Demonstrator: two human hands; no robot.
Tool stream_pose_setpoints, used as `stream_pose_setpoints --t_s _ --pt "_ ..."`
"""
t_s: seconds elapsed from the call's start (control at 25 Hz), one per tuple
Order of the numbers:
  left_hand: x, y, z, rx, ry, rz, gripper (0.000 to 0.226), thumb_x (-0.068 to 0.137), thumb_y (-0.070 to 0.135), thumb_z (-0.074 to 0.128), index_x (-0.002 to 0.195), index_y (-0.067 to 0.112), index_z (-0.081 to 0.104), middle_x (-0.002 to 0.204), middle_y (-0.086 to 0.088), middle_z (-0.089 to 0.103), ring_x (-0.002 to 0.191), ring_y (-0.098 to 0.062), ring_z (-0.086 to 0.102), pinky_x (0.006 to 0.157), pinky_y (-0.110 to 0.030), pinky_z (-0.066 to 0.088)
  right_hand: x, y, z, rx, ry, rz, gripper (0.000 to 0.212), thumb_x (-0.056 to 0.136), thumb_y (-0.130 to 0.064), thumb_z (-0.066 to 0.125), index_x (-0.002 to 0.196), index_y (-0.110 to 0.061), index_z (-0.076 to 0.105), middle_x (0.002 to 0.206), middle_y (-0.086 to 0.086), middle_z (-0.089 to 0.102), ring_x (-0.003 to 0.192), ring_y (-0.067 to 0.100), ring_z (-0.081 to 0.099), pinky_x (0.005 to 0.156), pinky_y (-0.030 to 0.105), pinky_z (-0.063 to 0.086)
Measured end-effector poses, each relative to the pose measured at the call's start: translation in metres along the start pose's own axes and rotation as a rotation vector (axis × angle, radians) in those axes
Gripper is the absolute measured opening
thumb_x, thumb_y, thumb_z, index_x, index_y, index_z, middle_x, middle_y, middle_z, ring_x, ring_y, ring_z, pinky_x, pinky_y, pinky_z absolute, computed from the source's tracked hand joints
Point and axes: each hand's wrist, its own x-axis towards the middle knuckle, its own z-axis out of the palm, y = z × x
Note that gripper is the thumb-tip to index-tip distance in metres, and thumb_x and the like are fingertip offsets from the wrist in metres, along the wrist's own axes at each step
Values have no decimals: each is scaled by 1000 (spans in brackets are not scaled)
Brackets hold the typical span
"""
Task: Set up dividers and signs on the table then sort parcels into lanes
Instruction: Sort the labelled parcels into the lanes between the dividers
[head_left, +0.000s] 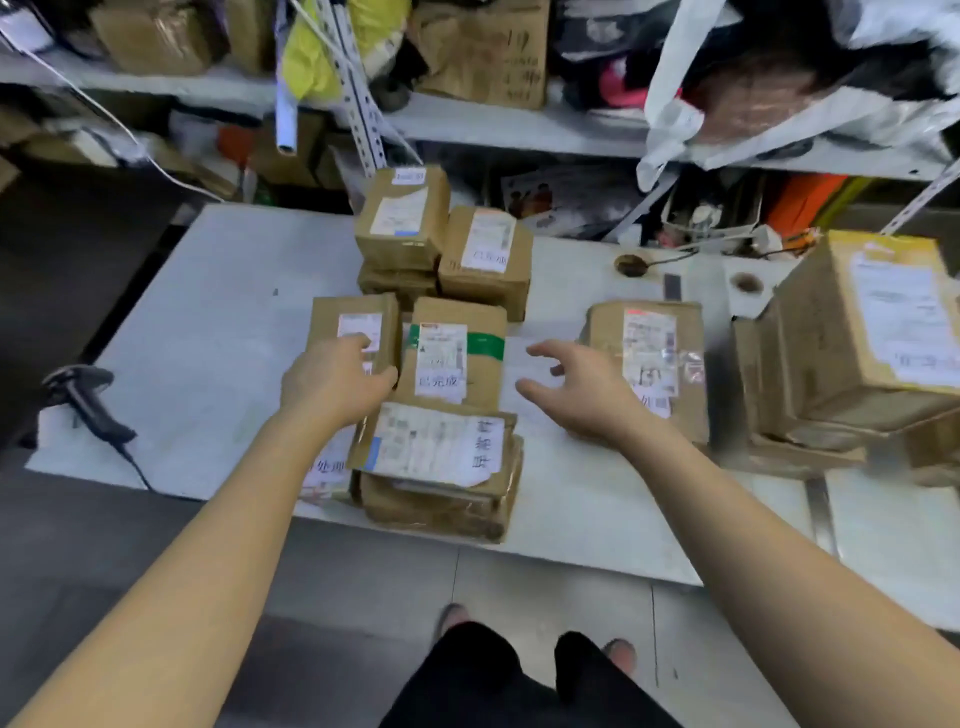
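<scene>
Several brown cardboard parcels with white labels lie on the white table (208, 322). My left hand (337, 382) rests on a small parcel (353, 325) at the left of the middle cluster, thumb against its right edge. Beside it lies a parcel with green tape (457, 353), and in front of that a flat stack of parcels (441, 467). My right hand (576, 389) hovers open, fingers spread, between the green-tape parcel and another labelled parcel (649, 353) to the right. Two taller parcels (405, 218) (485, 254) stand behind.
A large box stack (857, 343) fills the table's right end. A black barcode scanner (83, 400) with its cable lies at the left edge. Cluttered shelves (519, 124) stand behind the table. A cable and plug (763, 239) lie at the back right.
</scene>
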Motion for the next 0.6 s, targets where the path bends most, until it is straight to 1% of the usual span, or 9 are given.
stream_pose_setpoints --t_s 0.08,0.12,0.16,0.2,0.28,0.36,0.4,0.48,0.6 --pt "1 -26 13 -81 -106 -32 55 89 68 51 117 24 66 118 -3 70 103 -29 64 79 -37 51 -9 -10 27 179 -104 124 61 90 -53 68 141 -22 57 140 -1 61 115 17 64 91 36 55" --pt "-1 -33 18 -183 -175 -38 58 88 73 49 107 21 67 109 0 73 96 -26 66 78 -39 54 -14 -14 37 286 -161 187 62 88 -57 69 138 -22 60 135 -1 63 109 14 65 84 34 57" --pt "-3 -36 21 -296 -244 -46 61 87 75 49 103 20 68 102 2 74 92 -22 68 78 -40 58 -18 -18 44 363 -204 233 62 86 -60 70 134 -21 63 127 -3 66 102 10 65 76 30 57" --pt "-6 -37 23 -398 -301 -49 56 86 75 53 101 23 69 99 6 73 91 -18 68 77 -41 59 -19 -20 49 399 -211 253 61 84 -62 72 128 -20 67 118 -3 69 95 8 65 69 27 56" --pt "-10 -39 25 -517 -358 -29 35 85 64 67 104 34 68 100 11 72 94 -13 69 75 -39 60 -21 -19 54 442 -157 284 56 79 -64 76 113 -19 73 103 -4 73 89 11 68 68 30 58" --pt "-10 -41 29 -595 -354 -12 30 84 50 77 109 35 67 102 12 73 96 -13 71 77 -41 61 -21 -16 56 494 -96 345 53 76 -64 78 98 -17 73 94 -2 75 87 15 72 72 36 63" --pt "-11 -40 31 -625 -330 -9 30 83 48 78 109 35 68 102 13 74 96 -12 71 80 -42 61 -22 -16 57 531 -80 380 54 75 -64 79 97 -15 72 95 0 76 89 17 73 74 40 65" --pt "-14 -35 33 -631 -266 22 34 83 51 77 113 36 69 102 18 74 97 -9 71 85 -41 60 -24 -15 57 580 -57 413 57 74 -64 80 101 -15 73 100 2 77 92 19 75 73 46 65" --pt "-15 -20 31 -646 -143 53 47 83 56 75 123 34 66 103 16 72 95 -9 69 84 -41 59 -33 -19 41 644 -6 397 51 78 -56 81 109 -16 73 101 3 77 91 18 76 73 43 66"
